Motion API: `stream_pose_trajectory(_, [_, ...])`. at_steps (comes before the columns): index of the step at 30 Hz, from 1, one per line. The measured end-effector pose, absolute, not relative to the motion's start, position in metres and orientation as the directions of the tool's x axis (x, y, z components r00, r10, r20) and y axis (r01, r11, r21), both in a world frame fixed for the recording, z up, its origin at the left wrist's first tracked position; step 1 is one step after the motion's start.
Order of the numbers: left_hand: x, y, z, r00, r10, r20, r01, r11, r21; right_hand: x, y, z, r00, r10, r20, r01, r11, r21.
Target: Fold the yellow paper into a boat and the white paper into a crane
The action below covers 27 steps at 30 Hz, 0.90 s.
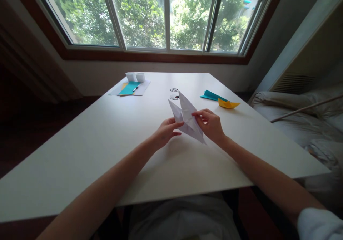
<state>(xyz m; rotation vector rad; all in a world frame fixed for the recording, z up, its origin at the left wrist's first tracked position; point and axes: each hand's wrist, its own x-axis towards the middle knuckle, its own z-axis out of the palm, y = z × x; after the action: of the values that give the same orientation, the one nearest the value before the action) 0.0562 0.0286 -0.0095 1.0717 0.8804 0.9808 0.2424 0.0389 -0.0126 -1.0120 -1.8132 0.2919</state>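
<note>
A folded white paper (189, 113) with pointed corners is held up above the near middle of the table (88, 150). My left hand (167, 131) pinches its lower left side, the thumb lying over the paper. On the right side, my right hand (210, 123) grips the paper's edge between thumb and fingers. One long point rises at the top and another juts down to the lower right. The fingers behind the sheet are partly hidden.
At the back right lie a teal folded paper (211, 95) and a yellow paper boat (228, 104). Two round black-and-white pieces (174, 97) lie beyond my hands. Back left are teal paper (130, 88), a pen (137, 87) and white cups (130, 77). A window (166, 21) stands behind.
</note>
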Motion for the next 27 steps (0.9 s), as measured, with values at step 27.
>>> stream_pose_trajectory(27, [0.051,0.04,-0.008,0.12,0.974,-0.194,-0.492,0.228,0.84,0.248,0.047,-0.019,-0.031,0.771,0.635,0.467,0.573,-0.673])
